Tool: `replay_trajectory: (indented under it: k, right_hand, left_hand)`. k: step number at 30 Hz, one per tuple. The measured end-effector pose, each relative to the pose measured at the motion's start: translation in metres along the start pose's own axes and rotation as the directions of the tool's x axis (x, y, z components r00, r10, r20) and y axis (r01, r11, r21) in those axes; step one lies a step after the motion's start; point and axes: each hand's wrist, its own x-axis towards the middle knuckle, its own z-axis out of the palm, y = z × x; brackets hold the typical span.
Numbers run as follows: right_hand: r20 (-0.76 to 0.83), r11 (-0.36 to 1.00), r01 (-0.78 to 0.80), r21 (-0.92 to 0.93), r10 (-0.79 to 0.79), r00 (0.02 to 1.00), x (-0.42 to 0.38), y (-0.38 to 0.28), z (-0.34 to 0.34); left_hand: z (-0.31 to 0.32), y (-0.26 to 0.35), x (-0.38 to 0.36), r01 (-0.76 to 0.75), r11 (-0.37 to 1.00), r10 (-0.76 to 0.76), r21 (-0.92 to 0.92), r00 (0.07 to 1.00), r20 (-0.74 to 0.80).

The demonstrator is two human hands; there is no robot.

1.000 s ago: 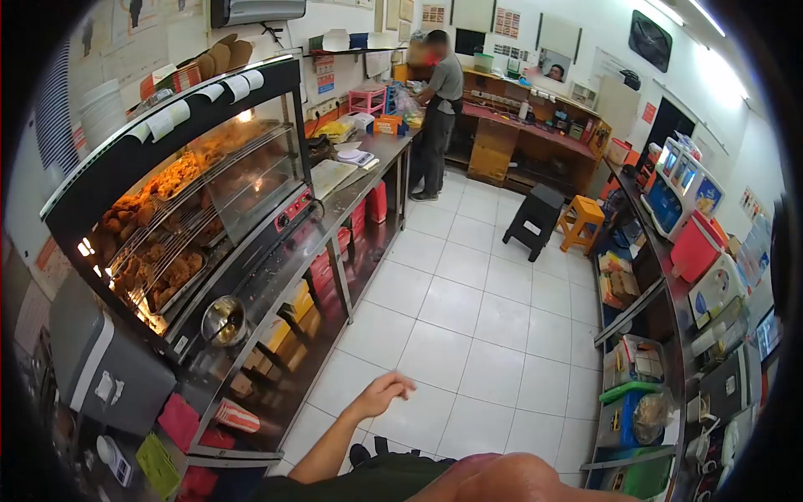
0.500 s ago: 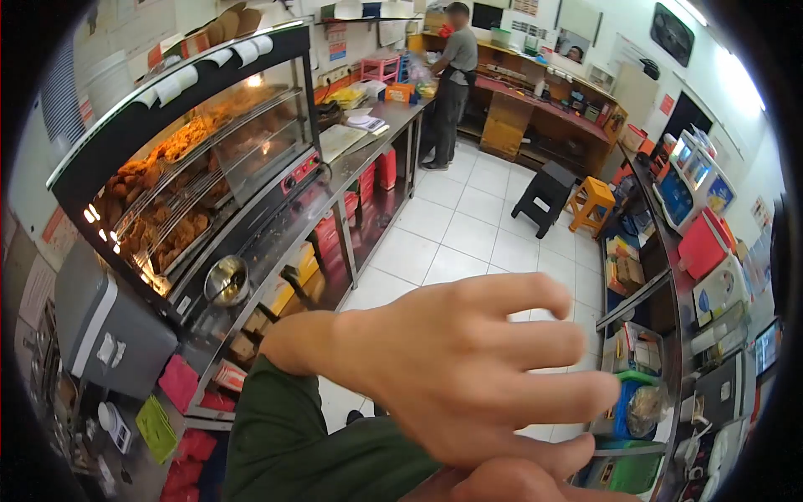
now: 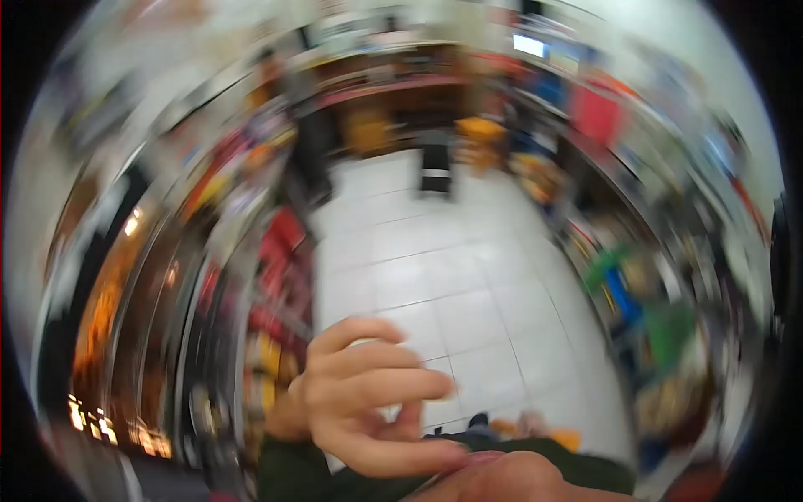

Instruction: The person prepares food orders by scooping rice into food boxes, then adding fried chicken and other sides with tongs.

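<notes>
My left hand (image 3: 368, 393) reaches in from the lower left in a dark green sleeve (image 3: 293, 468). Its back faces up, and the fingers are bent but apart, with no object visible in them. The left thumb points right and appears to touch my right hand (image 3: 519, 478) at the bottom edge. Only a rounded part of that right hand shows; most of its fingers are hidden or cut off. Beneath both hands lies the white tiled floor (image 3: 418, 268), with a dark shoe tip (image 3: 478, 420) just beyond them.
Motion blurs the surroundings. A lit food display cabinet (image 3: 100, 318) stands on the left, beside a counter with red items (image 3: 288, 276) below. Ahead are a black stool (image 3: 435, 163) and an orange stool (image 3: 479, 138). Shelving with a green container (image 3: 669, 335) lines the right.
My view has swung right, so the cabinet sits farther left and the stools nearer the middle. My left hand is now lower, farther left and smaller in view.
</notes>
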Motion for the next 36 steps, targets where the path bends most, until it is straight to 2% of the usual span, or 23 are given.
replay_trajectory:
  k: [2, 3, 4, 5, 6, 7, 8, 9, 10, 11, 12, 13, 15, 16, 19, 21, 23, 25, 27, 29, 31, 35, 36]
  right_hand:
    - [-0.018, 0.973, 0.222, -0.057, -0.223, 0.975, -0.019, 0.014, -0.005]
    - [-0.031, 0.838, 0.514, -0.183, -0.527, 0.849, -0.021, 0.029, -0.014]
    - [0.017, 0.256, 0.799, -0.544, -0.949, 0.315, -0.021, 0.049, -0.026]
    - [0.001, -0.075, 0.700, -0.710, -0.994, -0.106, -0.020, 0.057, -0.030]
    - [-0.375, 0.670, 0.676, -0.306, -0.738, 0.561, -0.040, 0.046, -0.024]
    - [-0.274, 0.947, 0.156, 0.280, -0.077, 0.959, -0.053, 0.032, -0.034]
    - [-0.265, 0.876, 0.363, -0.317, -0.449, 0.853, -0.056, 0.045, -0.058]
    - [-0.217, 0.488, 0.307, -0.817, -0.754, 0.620, -0.058, 0.059, -0.081]
    - [-0.366, 0.775, 0.362, -0.519, -0.584, 0.725, -0.063, 0.072, -0.109]
    - [-0.429, 0.930, 0.349, -0.118, -0.364, 0.827, -0.055, 0.073, -0.134]
    - [-0.441, 0.932, 0.347, -0.106, -0.357, 0.824, -0.047, 0.073, -0.162]
    - [-0.471, 0.903, 0.358, 0.236, -0.216, 0.856, -0.039, 0.072, -0.184]
    - [-0.552, 0.826, 0.318, 0.466, -0.009, 0.834, -0.063, 0.030, -0.206]
    - [-0.642, 0.888, 0.258, 0.382, 0.054, 0.765, -0.101, -0.033, -0.221]
    - [-0.689, 0.814, 0.476, 0.334, -0.133, 0.712, -0.108, -0.096, -0.281]
    - [-0.704, 0.787, 0.538, 0.302, -0.196, 0.682, -0.105, -0.149, -0.322]
    - [-0.693, 0.684, 0.651, 0.330, -0.293, 0.659, -0.090, -0.197, -0.372]
    - [-0.705, 0.653, 0.698, 0.293, -0.346, 0.619, -0.077, -0.232, -0.423]
    - [-0.721, 0.614, 0.747, 0.255, -0.395, 0.570, -0.067, -0.270, -0.468]
    - [-0.748, 0.570, 0.736, 0.364, -0.293, 0.596, -0.071, -0.289, -0.501]
    - [-0.746, 0.583, 0.739, 0.338, -0.314, 0.588, -0.085, -0.309, -0.525]
    - [-0.746, 0.525, 0.781, 0.338, -0.357, 0.563, -0.125, -0.353, -0.571]
    - [-0.743, 0.525, 0.782, 0.336, -0.363, 0.563, -0.128, -0.357, -0.583]
  left_hand:
    - [0.058, -0.031, -0.001, 0.113, 0.962, -0.073, -0.248, 0.983, 0.166]
    - [0.094, -0.040, -0.001, 0.207, 0.927, -0.139, -0.312, 0.964, 0.228]
    - [0.131, -0.050, 0.000, 0.224, 0.883, -0.104, -0.412, 0.950, 0.294]
    - [0.170, -0.059, -0.002, 0.255, 0.846, -0.083, -0.468, 0.931, 0.356]
    - [0.210, -0.069, -0.007, 0.278, 0.787, -0.030, -0.551, 0.909, 0.416]
    - [0.249, -0.076, -0.010, 0.307, 0.733, 0.013, -0.608, 0.886, 0.463]
    - [0.285, -0.087, -0.015, 0.319, 0.689, 0.095, -0.651, 0.850, 0.518]
    - [0.315, -0.088, -0.011, 0.325, 0.675, 0.111, -0.663, 0.843, 0.526]
    - [0.336, -0.075, -0.004, 0.498, 0.635, -0.026, -0.591, 0.778, 0.628]
    - [0.362, -0.075, 0.005, 0.652, 0.570, -0.140, -0.500, 0.677, 0.723]
    - [0.382, -0.080, 0.013, 0.737, 0.500, -0.191, -0.454, 0.606, 0.772]
    - [0.399, -0.089, 0.019, 0.736, 0.499, -0.174, -0.458, 0.602, 0.779]
    - [0.440, -0.115, 0.030, 0.712, 0.554, -0.051, -0.431, 0.546, 0.836]
    - [0.463, -0.129, 0.037, 0.712, 0.569, -0.009, -0.412, 0.506, 0.862]
    - [0.541, -0.158, 0.087, 0.622, 0.621, 0.157, -0.477, 0.497, 0.853]
    - [0.607, -0.180, 0.122, 0.503, 0.655, 0.267, -0.564, 0.544, 0.795]
    - [0.680, -0.194, 0.166, 0.424, 0.656, 0.329, -0.624, 0.584, 0.742]
    - [0.761, -0.206, 0.208, 0.275, 0.639, 0.408, -0.718, 0.670, 0.620]
    - [0.847, -0.218, 0.248, 0.334, 0.592, 0.405, -0.734, 0.664, 0.629]
    - [0.946, -0.222, 0.289, 0.169, 0.570, 0.441, -0.804, 0.762, 0.473]
    - [1.037, -0.213, 0.344, 0.053, 0.550, 0.517, -0.834, 0.762, 0.389]
    - [1.193, -0.193, 0.444, -0.271, 0.721, 0.591, -0.638, 0.720, 0.363]
    - [1.221, -0.193, 0.461, -0.272, 0.725, 0.589, -0.632, 0.721, 0.365]
